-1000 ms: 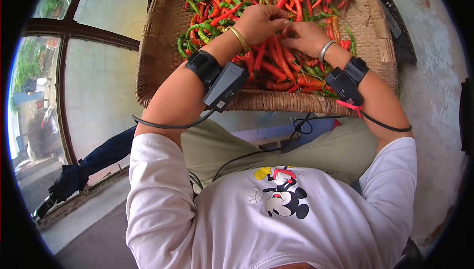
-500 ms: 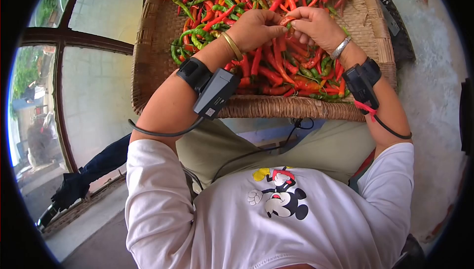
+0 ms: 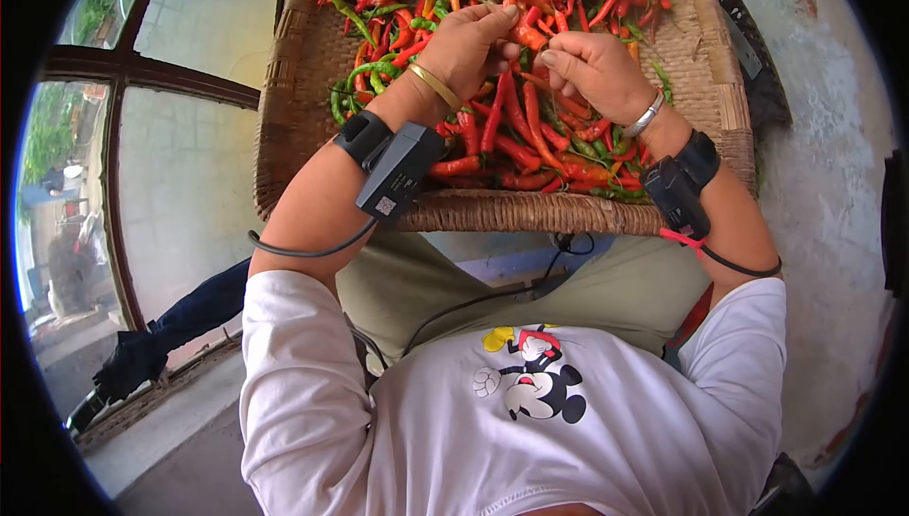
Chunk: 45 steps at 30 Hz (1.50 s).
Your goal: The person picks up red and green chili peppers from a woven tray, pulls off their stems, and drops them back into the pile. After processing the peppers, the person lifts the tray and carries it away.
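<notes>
Left hand: raised over the heap, fingertips pinched on one red-orange chilli.
Right hand: curled, fingertips just beside the same chilli. You cannot tell from this view whether it grips the stalk or only rests near it.
Held chilli, location: lifted clear of the pile, between your two hands, above the far middle of the woven tray.
Heap of chillies: red, orange and green pods lying loose and crossed, filling the tray up to its near rim.
Tray, seating: it rests on your lap, with its near edge over your knees and nothing visible bracing it.
Risk, snapped pod: if your hands pull apart too hard, the chilli is likely to tear mid-body rather than at the stalk.
Risk, slip: a fingertip-only pinch may let the pod drop back into the heap, where it would be hard to tell from its neighbours.
Risk, spill: pressing either forearm on the near rim could tip the tray and send pods over the edge.
Risk, snag: the wrist unit and its cable hang close to the rim and could catch on the weave.
Risk, sting: juice from a broken pod on bare fingers could reach your eyes.
</notes>
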Motion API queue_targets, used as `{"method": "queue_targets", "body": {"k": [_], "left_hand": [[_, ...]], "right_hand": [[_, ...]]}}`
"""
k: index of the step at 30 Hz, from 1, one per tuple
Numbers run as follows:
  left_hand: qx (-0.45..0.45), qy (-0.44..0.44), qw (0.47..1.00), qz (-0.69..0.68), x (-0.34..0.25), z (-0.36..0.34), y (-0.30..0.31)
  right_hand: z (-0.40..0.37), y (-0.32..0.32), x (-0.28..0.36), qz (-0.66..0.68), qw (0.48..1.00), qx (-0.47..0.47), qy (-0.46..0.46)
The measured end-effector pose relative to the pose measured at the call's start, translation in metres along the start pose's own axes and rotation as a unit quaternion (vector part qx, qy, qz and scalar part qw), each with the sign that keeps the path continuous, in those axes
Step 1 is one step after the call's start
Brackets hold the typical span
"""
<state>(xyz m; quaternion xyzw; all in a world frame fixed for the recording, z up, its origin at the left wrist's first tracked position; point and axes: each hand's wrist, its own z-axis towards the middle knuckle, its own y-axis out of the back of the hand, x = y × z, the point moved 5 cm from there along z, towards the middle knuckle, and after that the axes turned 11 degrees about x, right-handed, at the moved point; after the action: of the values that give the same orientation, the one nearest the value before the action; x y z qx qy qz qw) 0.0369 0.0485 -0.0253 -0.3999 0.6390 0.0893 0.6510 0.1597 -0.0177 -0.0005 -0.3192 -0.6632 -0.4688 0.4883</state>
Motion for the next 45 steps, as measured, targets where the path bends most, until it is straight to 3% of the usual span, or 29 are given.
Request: {"method": "queue_targets", "body": {"k": [3, 5, 6, 8, 9, 11, 12, 13, 14, 16, 18, 19, 21, 26, 29, 30, 31, 33, 35, 40, 45], "left_hand": [[-0.010, 0.035, 0.999, -0.013, -0.004, -0.002, -0.006], [-0.036, 0.025, 0.988, 0.145, -0.010, -0.003, -0.007], [-0.038, 0.024, 0.988, 0.144, -0.006, -0.002, -0.003], [-0.014, -0.050, 0.877, 0.478, -0.007, 0.001, -0.004], [-0.004, -0.066, 0.836, 0.544, -0.011, -0.001, -0.008], [0.002, -0.080, 0.810, 0.581, -0.009, -0.001, -0.009], [0.007, -0.093, 0.785, 0.613, -0.011, -0.002, -0.012], [0.006, -0.094, 0.785, 0.613, -0.013, -0.001, -0.014], [-0.007, -0.073, 0.780, 0.622, -0.015, -0.001, -0.012], [-0.023, -0.050, 0.775, 0.630, -0.013, -0.001, -0.008], [-0.002, -0.083, 0.767, 0.637, -0.008, 0.002, -0.004], [-0.003, -0.081, 0.765, 0.639, -0.008, 0.001, -0.004], [0.011, -0.068, 0.789, 0.611, -0.006, 0.001, -0.005], [0.004, -0.073, 0.773, 0.630, -0.008, 0.000, -0.009], [0.034, -0.100, 0.859, 0.502, 0.000, 0.004, -0.006], [0.035, -0.041, 0.885, 0.462, -0.003, 0.002, -0.010], [0.052, -0.028, 0.905, 0.422, -0.003, 0.002, -0.011], [0.113, 0.025, 0.941, 0.318, 0.000, 0.001, -0.016], [0.117, 0.021, 0.959, 0.257, 0.001, -0.001, -0.021], [0.117, 0.046, 0.975, 0.185, 0.000, -0.004, -0.024], [0.123, 0.029, 0.957, 0.260, 0.004, -0.001, -0.024]], "right_hand": [[-0.002, 0.015, 0.011, 0.005, 1.000, -0.020, 0.003], [-0.005, 0.032, 0.018, -0.006, 0.999, -0.039, -0.007], [-0.002, 0.048, 0.009, 0.026, 0.998, -0.050, 0.008], [0.000, 0.079, 0.006, 0.117, 0.983, -0.129, 0.067], [0.003, 0.089, -0.002, 0.118, 0.982, -0.130, 0.068], [-0.003, 0.115, -0.022, 0.010, 0.955, -0.298, 0.001], [-0.006, 0.111, -0.025, 0.010, 0.954, -0.300, 0.001], [-0.006, 0.102, -0.018, -0.216, 0.940, -0.264, -0.012], [-0.006, 0.089, -0.014, -0.432, 0.876, -0.213, -0.024], [0.000, 0.036, -0.010, -0.347, 0.938, 0.008, -0.015], [0.005, -0.020, -0.010, -0.392, 0.903, 0.144, 0.103], [0.005, -0.027, -0.012, -0.391, 0.903, 0.144, 0.106], [0.007, -0.039, -0.016, -0.494, 0.852, 0.153, 0.082], [0.006, -0.038, -0.011, -0.566, 0.810, 0.117, 0.095], [0.006, -0.022, 0.006, -0.489, 0.850, 0.059, 0.187], [0.007, -0.018, 0.010, -0.488, 0.848, 0.061, 0.196], [0.007, -0.005, 0.013, -0.350, 0.921, 0.008, 0.170], [0.006, 0.013, 0.006, -0.084, 0.992, -0.044, 0.078], [0.003, 0.015, 0.002, 0.092, 0.993, -0.068, 0.001], [0.002, 0.021, -0.010, 0.165, 0.982, -0.093, -0.022], [0.002, 0.012, -0.012, 0.235, 0.964, -0.095, -0.077]]}}
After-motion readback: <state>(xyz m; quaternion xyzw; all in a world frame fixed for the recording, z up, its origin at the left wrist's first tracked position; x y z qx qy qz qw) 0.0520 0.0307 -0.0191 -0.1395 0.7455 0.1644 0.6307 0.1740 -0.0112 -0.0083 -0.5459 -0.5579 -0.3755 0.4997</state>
